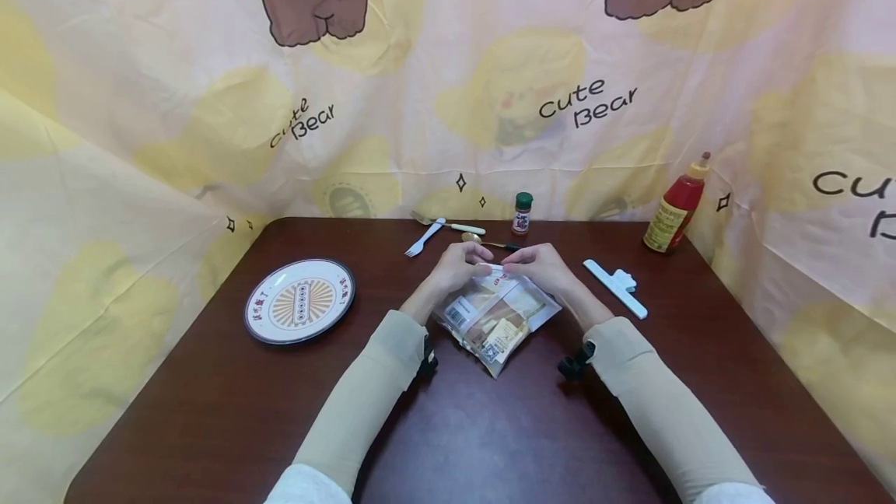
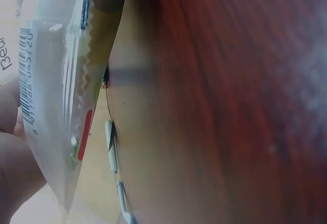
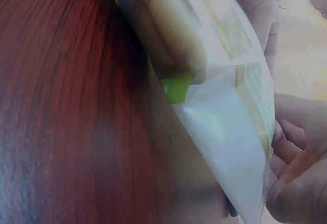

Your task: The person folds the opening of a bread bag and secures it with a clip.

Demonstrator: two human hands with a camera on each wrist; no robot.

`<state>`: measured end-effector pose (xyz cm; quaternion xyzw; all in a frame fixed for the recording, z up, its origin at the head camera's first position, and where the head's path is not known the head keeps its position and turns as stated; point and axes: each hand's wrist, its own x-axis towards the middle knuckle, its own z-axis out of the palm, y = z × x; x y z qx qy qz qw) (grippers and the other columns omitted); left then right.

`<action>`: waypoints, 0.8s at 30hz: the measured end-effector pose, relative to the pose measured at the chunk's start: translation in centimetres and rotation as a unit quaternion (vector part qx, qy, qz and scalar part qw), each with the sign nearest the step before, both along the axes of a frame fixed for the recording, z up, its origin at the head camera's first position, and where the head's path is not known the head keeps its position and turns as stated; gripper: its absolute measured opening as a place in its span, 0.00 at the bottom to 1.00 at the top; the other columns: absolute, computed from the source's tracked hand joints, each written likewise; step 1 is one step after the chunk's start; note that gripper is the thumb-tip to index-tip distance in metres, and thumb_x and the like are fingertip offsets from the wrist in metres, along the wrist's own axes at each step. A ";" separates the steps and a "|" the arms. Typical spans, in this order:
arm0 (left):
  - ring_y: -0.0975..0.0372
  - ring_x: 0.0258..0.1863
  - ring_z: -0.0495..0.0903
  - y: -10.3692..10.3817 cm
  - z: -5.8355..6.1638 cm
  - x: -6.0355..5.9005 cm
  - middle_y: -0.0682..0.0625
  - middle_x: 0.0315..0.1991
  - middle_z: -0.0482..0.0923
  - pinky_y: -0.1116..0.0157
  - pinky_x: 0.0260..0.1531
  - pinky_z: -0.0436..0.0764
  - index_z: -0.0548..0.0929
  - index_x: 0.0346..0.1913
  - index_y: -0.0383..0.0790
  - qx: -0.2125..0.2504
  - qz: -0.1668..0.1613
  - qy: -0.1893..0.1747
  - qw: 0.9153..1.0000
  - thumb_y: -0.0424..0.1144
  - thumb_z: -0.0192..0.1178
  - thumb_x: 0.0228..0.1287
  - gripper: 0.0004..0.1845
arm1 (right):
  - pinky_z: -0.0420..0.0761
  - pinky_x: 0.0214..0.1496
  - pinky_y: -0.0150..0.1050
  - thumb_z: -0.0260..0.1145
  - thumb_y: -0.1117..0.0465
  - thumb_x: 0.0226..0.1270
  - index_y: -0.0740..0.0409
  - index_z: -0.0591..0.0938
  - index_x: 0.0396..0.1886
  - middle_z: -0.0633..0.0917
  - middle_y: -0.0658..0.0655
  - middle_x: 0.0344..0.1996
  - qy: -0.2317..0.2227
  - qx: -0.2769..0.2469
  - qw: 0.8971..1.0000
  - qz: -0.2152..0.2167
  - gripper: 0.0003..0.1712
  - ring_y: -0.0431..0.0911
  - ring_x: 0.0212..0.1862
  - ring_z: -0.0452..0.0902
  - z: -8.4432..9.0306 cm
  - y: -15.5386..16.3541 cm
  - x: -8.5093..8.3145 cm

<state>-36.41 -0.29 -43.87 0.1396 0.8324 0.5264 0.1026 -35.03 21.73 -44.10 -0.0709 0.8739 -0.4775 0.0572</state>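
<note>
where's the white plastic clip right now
In the head view the long white plastic clip lies on the dark wooden table, just right of the right hand, with the red sauce bottle beyond it.

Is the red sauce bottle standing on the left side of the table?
No, the red sauce bottle stands at the table's far right corner.
</note>
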 end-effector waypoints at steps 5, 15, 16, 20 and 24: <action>0.56 0.49 0.84 0.0 0.1 0.1 0.44 0.49 0.89 0.62 0.50 0.79 0.89 0.55 0.40 -0.016 0.017 -0.005 1.000 0.38 0.71 0.69 0.14 | 0.73 0.61 0.44 0.72 0.56 0.73 0.57 0.92 0.48 0.91 0.61 0.51 0.013 0.020 1.000 0.002 0.11 0.53 0.58 0.80 0.1 0.0 0.0; 0.56 0.46 0.86 0.3 0.0 0.3 0.42 0.46 0.91 0.67 0.45 0.79 0.90 0.50 0.36 -0.031 0.031 0.016 0.999 0.35 0.72 0.67 0.11 | 0.74 0.47 0.38 0.70 0.57 0.74 0.58 0.91 0.50 0.90 0.60 0.51 -0.015 0.020 1.000 -0.007 0.12 0.49 0.49 0.78 -0.1 0.4 0.7; 0.56 0.46 0.86 0.3 0.0 0.2 0.42 0.46 0.90 0.67 0.46 0.79 0.90 0.50 0.36 -0.033 0.031 0.016 0.999 0.35 0.71 0.68 0.11 | 0.74 0.44 0.37 0.70 0.57 0.74 0.58 0.91 0.51 0.90 0.60 0.51 -0.024 0.015 1.000 -0.011 0.13 0.48 0.47 0.77 0.0 0.4 0.9; 0.56 0.48 0.85 0.4 0.1 0.0 0.43 0.47 0.89 0.62 0.51 0.80 0.90 0.52 0.37 -0.049 0.022 0.017 0.998 0.35 0.69 0.70 0.11 | 0.78 0.37 0.35 0.69 0.59 0.75 0.59 0.89 0.53 0.90 0.59 0.48 -0.053 -0.011 0.998 -0.023 0.13 0.46 0.41 0.77 0.1 0.2 1.7; 0.56 0.49 0.84 0.4 0.2 -0.3 0.44 0.47 0.89 0.60 0.52 0.80 0.89 0.52 0.37 -0.083 0.004 0.039 0.996 0.36 0.67 0.72 0.11 | 0.82 0.38 0.35 0.68 0.61 0.75 0.60 0.88 0.55 0.90 0.60 0.47 -0.060 -0.033 0.997 -0.036 0.14 0.44 0.41 0.79 0.0 -0.1 2.3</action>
